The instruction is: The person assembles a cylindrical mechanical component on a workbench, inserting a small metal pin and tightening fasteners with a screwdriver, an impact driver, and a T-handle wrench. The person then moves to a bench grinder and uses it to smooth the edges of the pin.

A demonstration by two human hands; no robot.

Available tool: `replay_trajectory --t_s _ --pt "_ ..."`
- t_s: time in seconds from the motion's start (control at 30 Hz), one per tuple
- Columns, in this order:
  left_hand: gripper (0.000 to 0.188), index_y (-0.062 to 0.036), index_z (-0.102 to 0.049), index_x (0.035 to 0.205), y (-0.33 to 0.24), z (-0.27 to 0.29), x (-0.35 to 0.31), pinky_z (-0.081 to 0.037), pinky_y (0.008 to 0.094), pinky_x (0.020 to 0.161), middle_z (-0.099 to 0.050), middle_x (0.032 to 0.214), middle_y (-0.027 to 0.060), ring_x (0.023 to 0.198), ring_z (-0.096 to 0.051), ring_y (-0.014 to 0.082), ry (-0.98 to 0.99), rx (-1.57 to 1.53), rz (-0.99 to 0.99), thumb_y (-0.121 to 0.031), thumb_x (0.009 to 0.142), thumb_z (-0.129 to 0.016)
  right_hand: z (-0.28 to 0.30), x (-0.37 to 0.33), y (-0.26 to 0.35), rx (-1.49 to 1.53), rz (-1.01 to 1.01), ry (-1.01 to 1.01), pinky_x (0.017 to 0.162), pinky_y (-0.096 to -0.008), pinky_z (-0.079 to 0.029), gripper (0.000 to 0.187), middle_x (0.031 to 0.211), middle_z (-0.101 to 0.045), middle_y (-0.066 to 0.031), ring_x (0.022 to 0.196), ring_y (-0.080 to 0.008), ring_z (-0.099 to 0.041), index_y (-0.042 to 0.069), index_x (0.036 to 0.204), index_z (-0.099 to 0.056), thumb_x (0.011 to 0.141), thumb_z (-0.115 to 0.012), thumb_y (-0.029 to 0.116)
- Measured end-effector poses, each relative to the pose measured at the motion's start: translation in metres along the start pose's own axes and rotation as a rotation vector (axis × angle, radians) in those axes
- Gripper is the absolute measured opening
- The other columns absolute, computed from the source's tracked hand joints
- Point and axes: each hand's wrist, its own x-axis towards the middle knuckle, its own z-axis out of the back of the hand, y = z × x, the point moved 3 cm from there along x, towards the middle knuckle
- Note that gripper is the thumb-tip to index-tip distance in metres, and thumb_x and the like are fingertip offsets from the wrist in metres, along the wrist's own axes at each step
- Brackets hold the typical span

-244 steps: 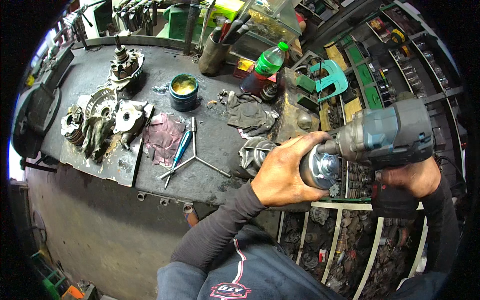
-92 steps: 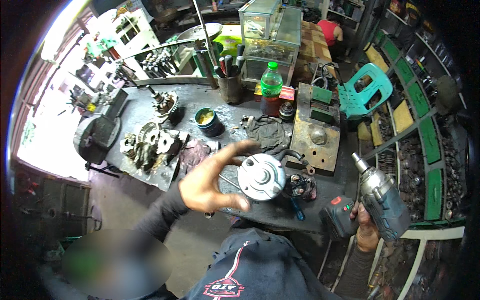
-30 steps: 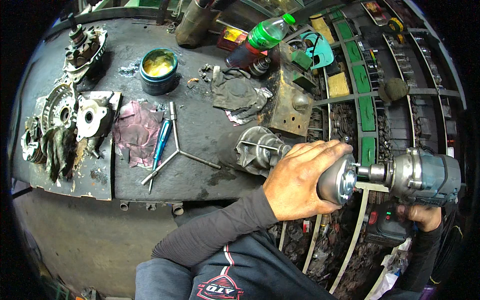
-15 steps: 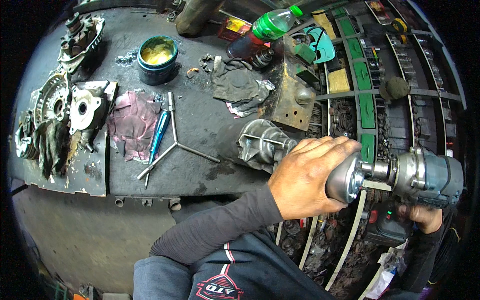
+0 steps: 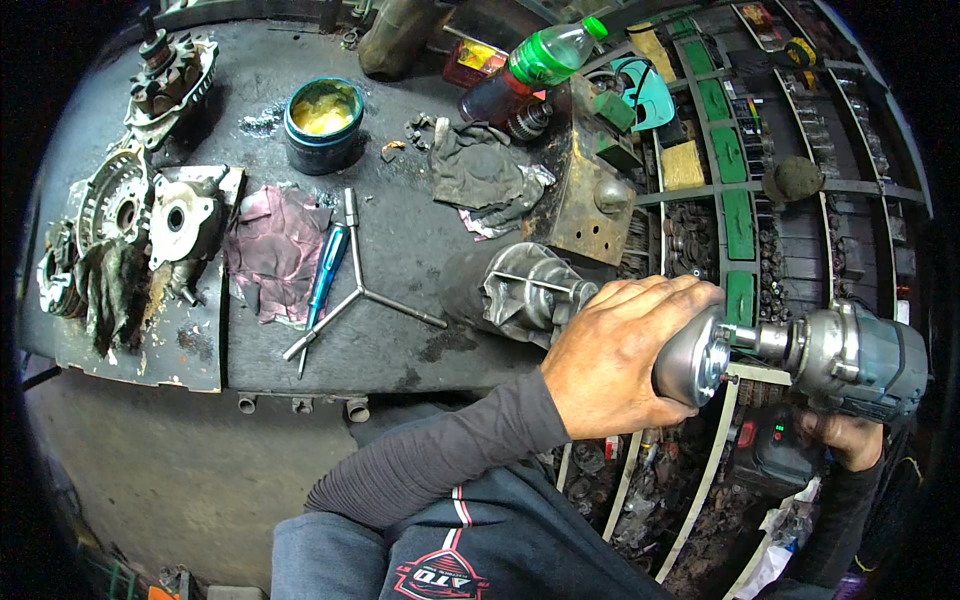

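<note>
My left hand [image 5: 632, 355] is wrapped over the silver cylindrical body of what looks like a starter motor [image 5: 690, 358]. The motor lies sideways, its cast nose housing [image 5: 532, 287] on the workbench and its capped end past the bench's right side. My right hand [image 5: 848, 437] grips a cordless impact wrench [image 5: 868, 362] by its handle, partly hidden behind the tool's body and battery. The wrench's socket [image 5: 765, 340] meets the motor's end near its upper edge. A thin bolt end [image 5: 731, 378] sticks out lower on that same end.
On the bench lie a three-way socket wrench [image 5: 360, 292], a blue screwdriver [image 5: 328, 265], pink and grey rags [image 5: 275, 245], a grease tub [image 5: 325, 150] and a bottle [image 5: 545, 55]. Metal housings [image 5: 180, 222] sit left. Parts racks [image 5: 738, 240] stand at right, beside a rusty metal box [image 5: 585, 200].
The bench and its items have shifted slightly right in view. Both hands keep their grips, and the impact wrench's socket stays against the motor's end.
</note>
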Motion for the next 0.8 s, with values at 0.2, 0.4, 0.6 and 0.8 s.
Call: replay_trajectory --t_s 0.2,0.4,0.6,0.8 --pt "0.083 -0.0051 -0.054 0.143 -0.016 0.016 0.004 -0.040 0.0470 0.110 -0.058 0.139 0.0187 0.131 -0.054 0.0388 0.063 0.065 -0.091 -0.046 0.078 -0.084 0.016 0.002 -0.064 0.207 0.187 -0.125 0.065 -0.0353 -0.055 0.049 0.083 -0.067 -0.0102 0.069 -0.0210 -0.065 -0.004 0.116 -0.065 0.079 -0.082 0.023" --pt "0.023 -0.0047 -0.071 0.112 -0.049 0.024 0.034 -0.051 0.0427 0.096 -0.067 0.122 0.0141 0.110 -0.065 0.0337 0.145 0.278 -0.062 -0.019 0.094 -0.071 -0.014 0.085 -0.238 0.649 0.200 -0.314 0.069 -0.0342 -0.050 0.031 0.079 -0.063 -0.0075 0.071 -0.0200 -0.059 0.001 0.096 -0.069 0.090 -0.074 0.031" --pt "0.030 -0.0049 -0.071 0.119 -0.056 0.028 0.027 -0.052 0.0420 0.100 -0.070 0.123 0.0140 0.113 -0.067 0.0324 0.147 0.361 0.029 -0.014 0.091 -0.074 -0.119 0.213 -0.330 1.085 0.327 -0.352 0.074 -0.0311 -0.046 0.027 0.082 -0.058 -0.0028 0.077 -0.0169 -0.055 0.002 0.096 -0.066 0.096 -0.068 0.029" --pt "0.027 -0.0026 -0.073 0.117 -0.002 0.116 -0.053 -0.055 0.0382 0.092 -0.074 0.111 0.0191 0.104 -0.072 0.0276 -0.322 0.945 0.637 -0.017 0.094 -0.072 -0.179 0.273 -0.334 1.080 0.442 -0.601 0.081 -0.0331 -0.043 0.027 0.079 -0.059 -0.0038 0.079 -0.0171 -0.054 0.002 0.086 -0.066 0.096 -0.067 0.027"
